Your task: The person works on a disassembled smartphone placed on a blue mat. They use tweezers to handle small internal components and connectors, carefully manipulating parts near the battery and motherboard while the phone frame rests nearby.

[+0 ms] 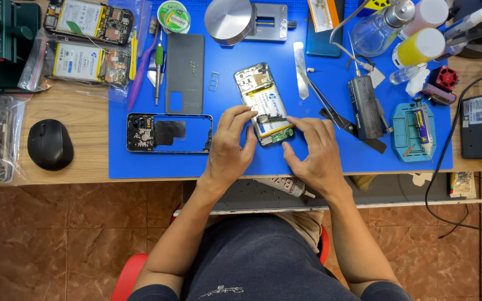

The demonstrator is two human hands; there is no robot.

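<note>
An opened smartphone (260, 92) with its battery and circuit boards exposed lies tilted on the blue mat (285, 159). My left hand (231, 146) rests at its lower left, fingertips touching the phone's side near the battery. At the phone's lower right, my right hand (313, 151) has its fingers against the bottom corner by the small green board. Neither hand holds a tool.
A phone mid-frame (168, 132) and grey back cover (185, 72) lie left of the hands. Tweezers (330, 111), a black block (364, 106) and a teal holder (414, 131) sit right. Bagged phones (87, 42), a black mouse (50, 144) and bottles (386, 25) surround the mat.
</note>
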